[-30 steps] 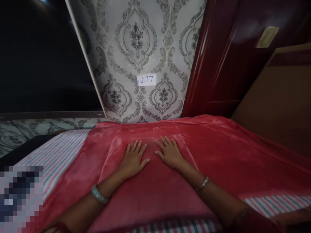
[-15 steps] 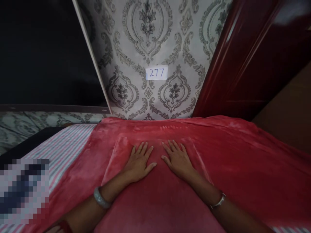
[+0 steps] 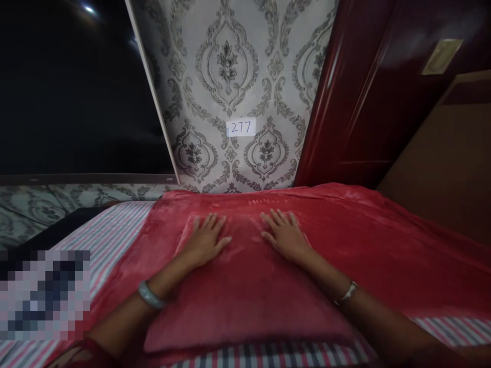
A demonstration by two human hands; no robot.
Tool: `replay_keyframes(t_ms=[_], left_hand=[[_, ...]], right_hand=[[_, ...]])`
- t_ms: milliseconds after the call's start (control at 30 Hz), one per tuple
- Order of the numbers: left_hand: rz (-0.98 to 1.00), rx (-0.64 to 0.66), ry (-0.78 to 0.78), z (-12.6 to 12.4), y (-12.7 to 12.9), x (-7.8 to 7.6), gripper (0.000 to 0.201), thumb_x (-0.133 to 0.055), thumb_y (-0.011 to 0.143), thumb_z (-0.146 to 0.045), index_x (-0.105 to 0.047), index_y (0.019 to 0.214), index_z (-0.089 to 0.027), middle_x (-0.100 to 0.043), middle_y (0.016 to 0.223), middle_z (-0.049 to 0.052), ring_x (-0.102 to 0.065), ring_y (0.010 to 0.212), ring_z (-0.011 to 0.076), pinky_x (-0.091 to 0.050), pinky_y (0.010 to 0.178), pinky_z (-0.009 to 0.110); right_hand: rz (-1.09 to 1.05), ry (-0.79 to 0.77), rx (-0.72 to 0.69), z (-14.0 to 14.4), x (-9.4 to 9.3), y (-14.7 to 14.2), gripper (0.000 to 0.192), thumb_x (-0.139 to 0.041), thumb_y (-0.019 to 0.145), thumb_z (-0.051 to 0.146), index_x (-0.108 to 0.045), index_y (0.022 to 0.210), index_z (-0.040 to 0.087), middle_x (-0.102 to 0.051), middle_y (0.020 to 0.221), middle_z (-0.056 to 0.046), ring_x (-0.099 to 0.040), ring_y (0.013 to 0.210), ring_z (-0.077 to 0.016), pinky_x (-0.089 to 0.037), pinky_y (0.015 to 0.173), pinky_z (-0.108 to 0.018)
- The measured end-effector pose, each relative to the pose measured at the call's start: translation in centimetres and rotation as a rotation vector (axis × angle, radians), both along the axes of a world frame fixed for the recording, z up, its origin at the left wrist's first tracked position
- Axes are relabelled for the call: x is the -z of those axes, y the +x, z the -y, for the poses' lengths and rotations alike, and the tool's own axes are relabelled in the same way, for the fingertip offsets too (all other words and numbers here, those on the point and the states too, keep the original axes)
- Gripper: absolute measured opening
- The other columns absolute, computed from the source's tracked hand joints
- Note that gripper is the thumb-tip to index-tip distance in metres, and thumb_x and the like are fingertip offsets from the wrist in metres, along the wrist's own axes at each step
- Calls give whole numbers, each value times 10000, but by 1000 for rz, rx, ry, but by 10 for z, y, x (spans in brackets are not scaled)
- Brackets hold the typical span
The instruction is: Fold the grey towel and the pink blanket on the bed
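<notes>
A red plush blanket (image 3: 245, 291) lies spread out, with a folded section of it in the middle. My left hand (image 3: 205, 240) rests flat near the far left corner of that fold, fingers and thumb spread. Across from it, my right hand (image 3: 286, 236) lies palm down near the far right corner, its fingers apart as well. Both palms touch the cloth, and neither hand grips anything. A pale bangle (image 3: 150, 295) circles the left wrist, and a thin silver bracelet (image 3: 348, 292) is on the right.
Under the blanket shows a striped sheet (image 3: 111, 230). A large dark screen (image 3: 76, 97) stands back left. Behind is patterned wallpaper (image 3: 230, 66) with a paper label (image 3: 241, 127) reading 277. At right are a dark red door-like panel (image 3: 356, 102) and a brown board (image 3: 441, 168).
The camera view has tilted up and shifted slightly. Both hands sit nearer the fold's far corners. The fold's near edge and striped sheet in front now show.
</notes>
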State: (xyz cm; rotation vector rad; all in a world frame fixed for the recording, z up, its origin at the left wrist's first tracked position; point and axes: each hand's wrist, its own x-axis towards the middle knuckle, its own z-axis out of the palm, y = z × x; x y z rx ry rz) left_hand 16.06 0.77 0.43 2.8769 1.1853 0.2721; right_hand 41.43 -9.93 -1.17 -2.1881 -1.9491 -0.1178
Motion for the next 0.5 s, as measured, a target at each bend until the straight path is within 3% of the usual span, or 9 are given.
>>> replay_keyframes(t_ms=[133, 367, 500], left_hand=[[22, -163, 80, -9, -21, -9, 756, -428, 933, -584, -345, 1541, -141, -315, 1591, 224, -203, 1503, 380, -100, 1186, 660], [-8, -162, 39, 3, -29, 38, 710, -423, 915, -610, -439, 1502, -212, -273, 1620, 191, -126, 1513, 416, -277, 1119, 660], [-19, -164, 47, 1, -29, 44, 705, -404, 916, -622, -448, 1498, -226, -303, 1609, 188, -170, 1504, 418, -338, 1083, 657]], right_hand=[[20, -11, 83, 14, 0, 20, 635, -381, 982, 536, -362, 1546, 245, -313, 1606, -143, -214, 1500, -340, -145, 1186, -584], [-38, -33, 139, 26, 35, 15, 666, -394, 970, 587, -310, 1563, 297, -200, 1650, -113, -82, 1523, -358, -304, 1121, -592], [-31, -13, 117, 25, 39, 15, 669, -381, 972, 600, -330, 1558, 280, -261, 1630, -133, -118, 1518, -360, -329, 1110, -574]])
